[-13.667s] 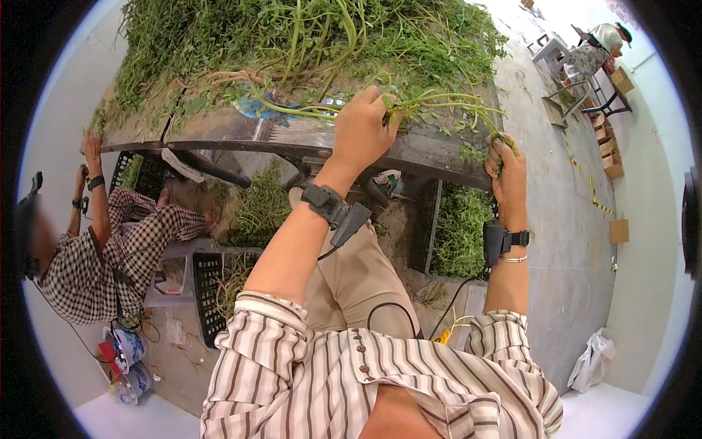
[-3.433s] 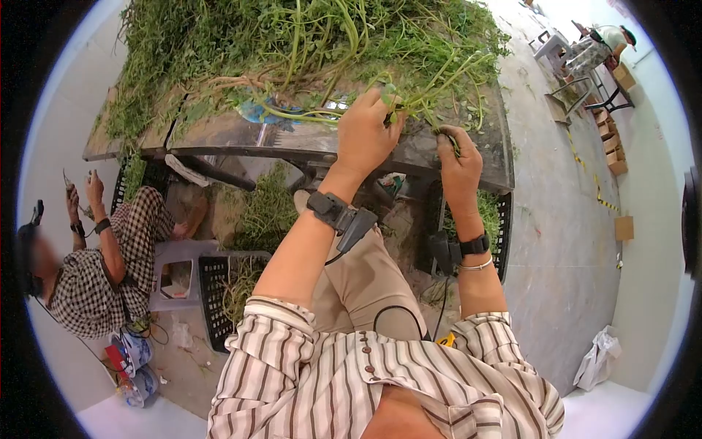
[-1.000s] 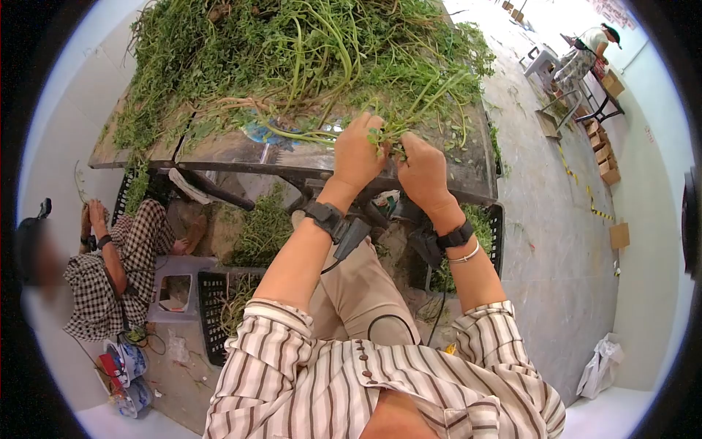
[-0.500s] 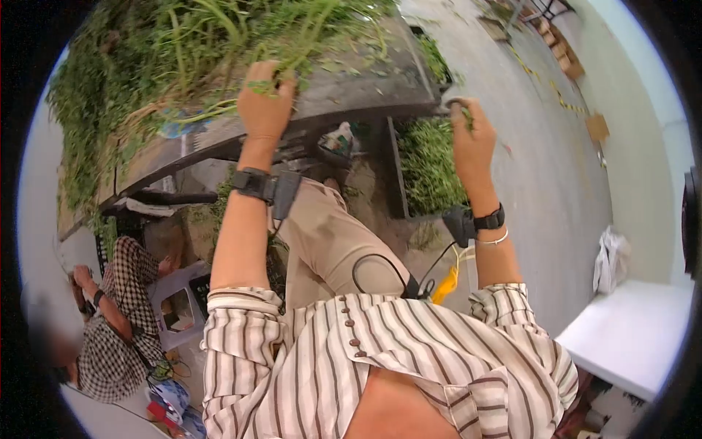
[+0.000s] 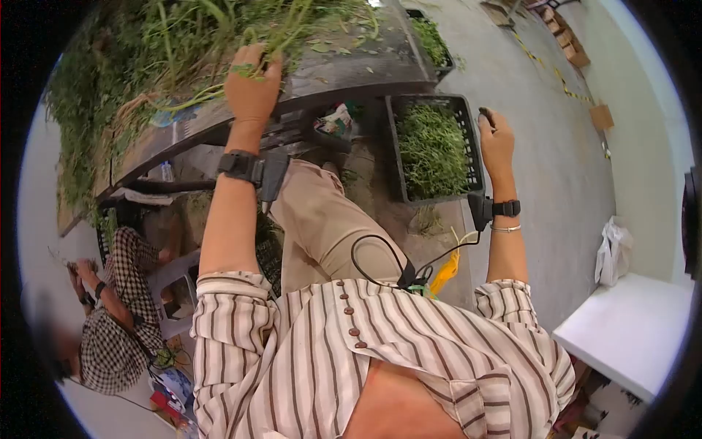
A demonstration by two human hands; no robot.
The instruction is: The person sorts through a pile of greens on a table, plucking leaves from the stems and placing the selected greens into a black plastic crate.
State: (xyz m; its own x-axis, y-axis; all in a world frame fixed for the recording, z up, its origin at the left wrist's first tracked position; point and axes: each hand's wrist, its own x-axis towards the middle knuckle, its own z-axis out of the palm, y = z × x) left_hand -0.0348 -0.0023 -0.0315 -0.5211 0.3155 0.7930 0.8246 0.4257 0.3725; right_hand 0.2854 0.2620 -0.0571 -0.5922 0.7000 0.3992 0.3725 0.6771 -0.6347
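My left hand is closed round green leafy stems at the near edge of the worktable. Loose cut greens are heaped over the table's left and far parts. Out to the right, my right hand is raised beside a black plastic crate. Its fingers are curled together, with something small and dark at the tips that I cannot make out. Short green leafy cuttings fill the crate, which stands below the table's right end.
Another crate of greens stands past the table's right end. At lower left a person in checked clothes sits low, hands raised. A white table is at right, with a white plastic bag by the wall. Cardboard boxes stand farther back.
My right hand has moved right, away from the table's corner, to beyond the crate's right side. My left hand still grips stems and sits slightly higher and further left in view.
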